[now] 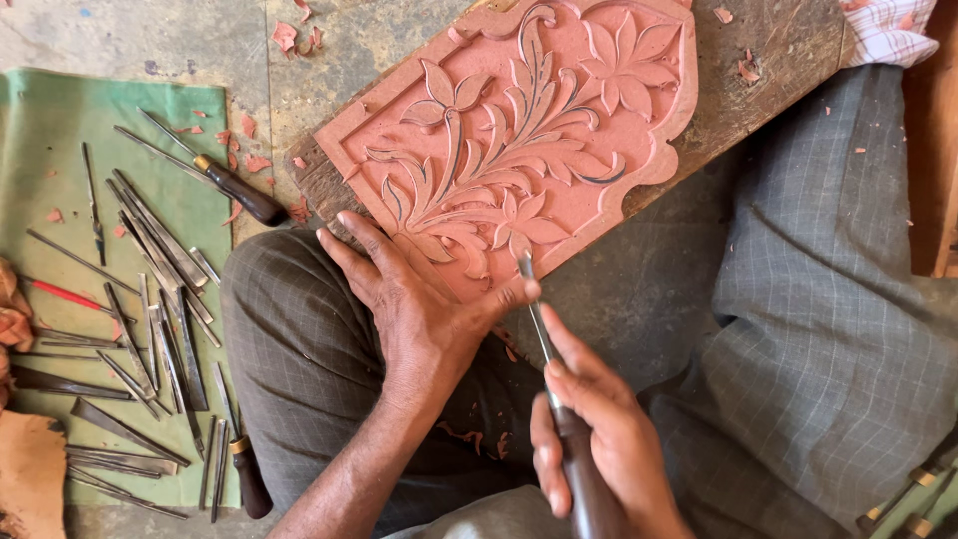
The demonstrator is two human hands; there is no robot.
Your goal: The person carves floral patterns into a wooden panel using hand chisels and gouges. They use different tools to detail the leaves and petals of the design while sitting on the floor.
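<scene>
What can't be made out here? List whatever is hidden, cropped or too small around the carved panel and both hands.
Head view only:
- Reddish carved floral panel: top cropped by the frame edge; near corner hidden under the left hand.
- Dark-handled steel chisel: handle end cropped at the bottom edge, wrapped by the right hand.
- Thin metal tools on the green cloth: tip shapes too small.

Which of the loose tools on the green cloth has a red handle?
The thin tool with the red handle, lying at the left edge of the green cloth. The others there are bare grey metal or have dark wooden handles.
</scene>
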